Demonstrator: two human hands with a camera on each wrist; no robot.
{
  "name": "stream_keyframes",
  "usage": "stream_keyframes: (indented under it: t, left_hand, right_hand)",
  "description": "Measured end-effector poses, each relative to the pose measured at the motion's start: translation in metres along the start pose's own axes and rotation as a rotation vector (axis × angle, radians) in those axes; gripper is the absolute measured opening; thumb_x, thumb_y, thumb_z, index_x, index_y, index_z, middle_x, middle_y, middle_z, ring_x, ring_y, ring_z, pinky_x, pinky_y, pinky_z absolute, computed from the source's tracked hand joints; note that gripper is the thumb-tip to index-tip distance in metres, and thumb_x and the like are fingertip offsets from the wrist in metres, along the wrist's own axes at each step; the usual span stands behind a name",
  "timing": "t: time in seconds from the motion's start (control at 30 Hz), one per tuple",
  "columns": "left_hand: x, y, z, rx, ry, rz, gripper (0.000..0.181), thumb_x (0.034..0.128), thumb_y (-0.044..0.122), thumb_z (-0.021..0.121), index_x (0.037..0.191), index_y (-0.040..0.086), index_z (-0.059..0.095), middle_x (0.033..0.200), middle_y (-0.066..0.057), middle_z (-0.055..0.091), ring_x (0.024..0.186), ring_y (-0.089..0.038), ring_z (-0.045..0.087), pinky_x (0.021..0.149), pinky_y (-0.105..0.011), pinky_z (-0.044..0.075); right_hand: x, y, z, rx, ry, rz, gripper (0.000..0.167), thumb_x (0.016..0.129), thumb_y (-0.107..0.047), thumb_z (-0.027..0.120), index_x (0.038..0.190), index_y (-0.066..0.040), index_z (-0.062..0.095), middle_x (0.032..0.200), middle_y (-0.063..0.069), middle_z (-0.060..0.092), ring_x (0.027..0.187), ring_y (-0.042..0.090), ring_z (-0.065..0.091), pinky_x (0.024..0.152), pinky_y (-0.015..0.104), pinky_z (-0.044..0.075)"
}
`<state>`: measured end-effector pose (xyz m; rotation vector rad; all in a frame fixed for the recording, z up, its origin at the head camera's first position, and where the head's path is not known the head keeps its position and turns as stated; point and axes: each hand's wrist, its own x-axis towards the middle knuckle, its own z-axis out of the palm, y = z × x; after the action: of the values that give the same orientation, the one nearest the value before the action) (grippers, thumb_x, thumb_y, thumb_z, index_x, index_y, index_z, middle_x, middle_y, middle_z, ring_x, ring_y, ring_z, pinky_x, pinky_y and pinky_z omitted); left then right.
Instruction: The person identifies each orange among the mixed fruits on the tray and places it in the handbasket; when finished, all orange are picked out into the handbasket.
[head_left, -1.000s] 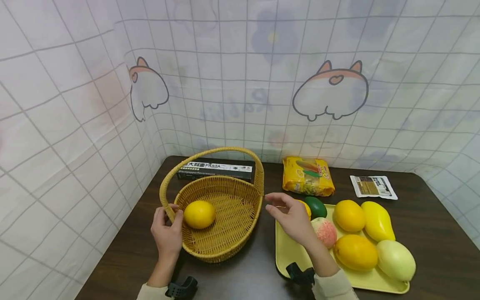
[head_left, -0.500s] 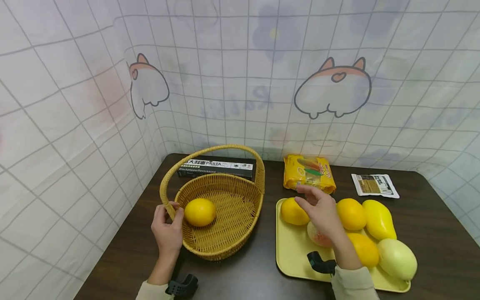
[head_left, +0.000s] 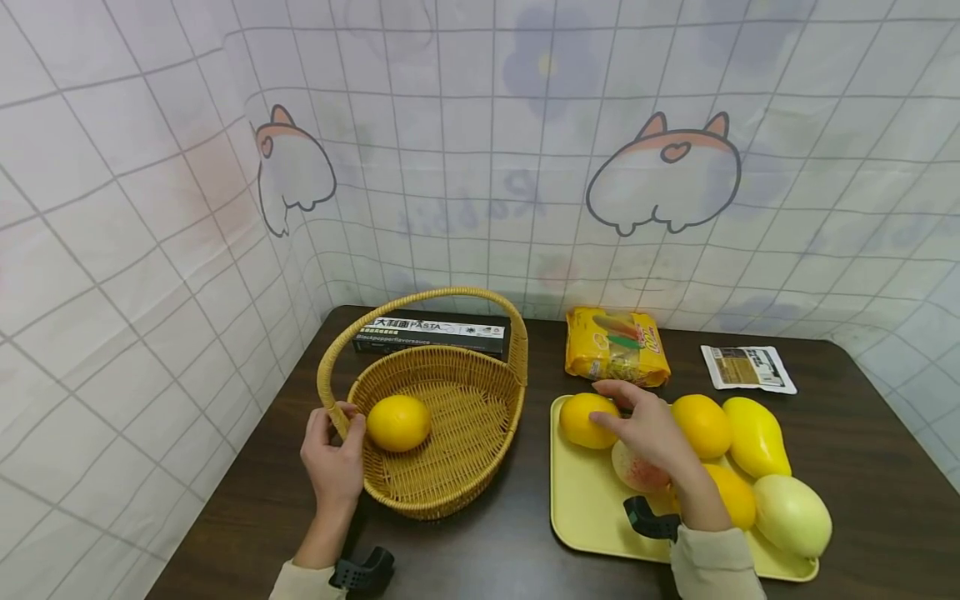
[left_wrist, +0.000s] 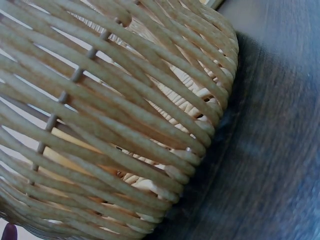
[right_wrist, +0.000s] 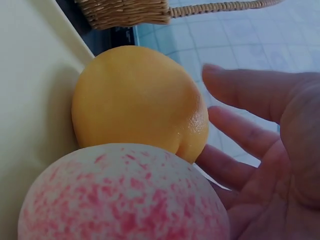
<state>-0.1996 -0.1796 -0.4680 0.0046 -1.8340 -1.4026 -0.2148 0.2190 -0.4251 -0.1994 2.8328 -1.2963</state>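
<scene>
Left hand (head_left: 332, 460) pinching basket handle (head_left: 465, 292), right hand (head_left: 651, 429), fingers parted, beside yellow fruit (head_left: 583, 422) in far-left corner of tray (head_left: 588, 517)

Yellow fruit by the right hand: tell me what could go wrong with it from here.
The yellow fruit might roll or slip: it looks round and smooth, and the right hand's thumb stands apart from it in the right wrist view.

The pink-flecked peach lies close beside it and could get nudged.

If it reaches the basket, it could knock the lone fruit there, or catch the tall handle.
</scene>
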Motion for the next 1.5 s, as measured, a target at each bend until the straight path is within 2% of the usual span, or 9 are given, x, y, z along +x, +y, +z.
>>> stream_keyframes:
  t: [0.1,0.27,0.4,0.77,0.9,1.13,1.33,1.5]
  left_hand:
    - [0.000,-0.009,0.000,-0.007,-0.002,-0.004,0.010,0.0859,-0.006,0.066,0.096,-0.007,0.066,0.088,-0.015,0.058,0.084,-0.005,0.055,0.077,-0.017,0.044]
    - [0.000,0.015,-0.001,-0.018,-0.007,0.000,0.010,0.0851,-0.010,0.064,0.095,-0.013,0.064,0.088,-0.024,0.056,0.082,-0.004,0.055,0.076,-0.016,0.043]
    - [0.000,0.022,-0.001,-0.014,-0.011,-0.002,0.010,0.0858,-0.008,0.064,0.095,-0.013,0.063,0.087,-0.024,0.056,0.082,-0.005,0.055,0.076,-0.016,0.043]
    - [0.000,0.019,-0.002,-0.014,-0.015,-0.003,0.011,0.0849,-0.011,0.064,0.095,-0.014,0.063,0.087,-0.024,0.056,0.083,-0.006,0.055,0.077,-0.016,0.043]
    - [0.000,0.019,-0.002,-0.015,-0.017,-0.005,0.011,0.0848,-0.012,0.064,0.096,-0.014,0.063,0.088,-0.024,0.056,0.084,-0.008,0.056,0.077,-0.016,0.043]
    - [0.000,0.018,-0.001,-0.013,-0.017,-0.002,0.011,0.0848,-0.012,0.064,0.095,-0.013,0.063,0.088,-0.023,0.056,0.084,-0.007,0.055,0.078,-0.017,0.043]
    - [0.001,0.017,-0.001,-0.016,-0.019,-0.001,0.011,0.0850,-0.010,0.064,0.095,-0.012,0.064,0.088,-0.023,0.057,0.084,-0.008,0.056,0.078,-0.017,0.044]
    - [0.000,0.017,-0.001,-0.010,-0.016,-0.006,0.011,0.0847,-0.011,0.065,0.095,-0.011,0.064,0.088,-0.022,0.057,0.084,-0.007,0.056,0.077,-0.016,0.044]
  right_hand:
    - [0.000,0.001,0.003,-0.018,-0.023,-0.019,0.053,0.090,-0.030,0.070,0.138,-0.010,0.054,0.134,0.014,0.058,0.118,0.033,0.056,0.099,0.051,0.043]
    - [0.001,0.001,0.006,-0.063,-0.045,-0.050,0.055,0.088,-0.028,0.074,0.137,-0.010,0.055,0.135,0.015,0.056,0.113,0.031,0.056,0.097,0.051,0.043]
    - [0.001,0.002,0.007,-0.080,-0.054,-0.063,0.059,0.085,-0.028,0.076,0.137,-0.009,0.055,0.136,0.015,0.055,0.113,0.032,0.056,0.096,0.051,0.043]
    - [0.004,0.009,0.007,-0.146,-0.137,-0.076,0.076,0.078,-0.034,0.082,0.144,-0.017,0.048,0.136,0.012,0.055,0.105,0.027,0.057,0.090,0.048,0.046]
    - [0.006,0.009,0.007,-0.177,-0.142,-0.084,0.082,0.076,-0.036,0.083,0.145,-0.015,0.045,0.135,0.013,0.056,0.104,0.026,0.058,0.089,0.049,0.046]
    - [0.006,0.009,0.010,-0.226,-0.121,-0.106,0.082,0.074,-0.039,0.084,0.143,-0.016,0.047,0.131,0.010,0.059,0.099,0.023,0.058,0.084,0.045,0.047]
    - [0.005,0.007,0.011,-0.177,-0.114,-0.106,0.081,0.074,-0.036,0.084,0.143,-0.017,0.046,0.131,0.008,0.058,0.096,0.022,0.058,0.082,0.043,0.047]
    - [0.006,0.006,0.012,-0.095,-0.090,-0.112,0.078,0.075,-0.032,0.083,0.142,-0.021,0.045,0.131,0.007,0.057,0.091,0.021,0.058,0.079,0.039,0.048]
